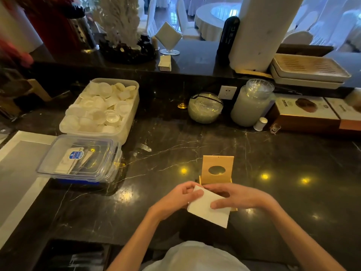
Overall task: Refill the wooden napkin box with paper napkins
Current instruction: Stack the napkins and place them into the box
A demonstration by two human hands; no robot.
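Both hands grip flat white paper napkins (209, 209).

We have one view only — a wide-angle camera on the person's head, looking forward and steeply down. It sits close over the near edge of the dark marble worktop (195, 137), so the person's own chest and both forearms fill the bottom of the frame. Facing away from the body, we see across the worktop to a raised back ledge (195, 55) and, beyond it, a dining hall with a round table (211, 14). The wide lens bends the edges — straight lines curve near the corners.
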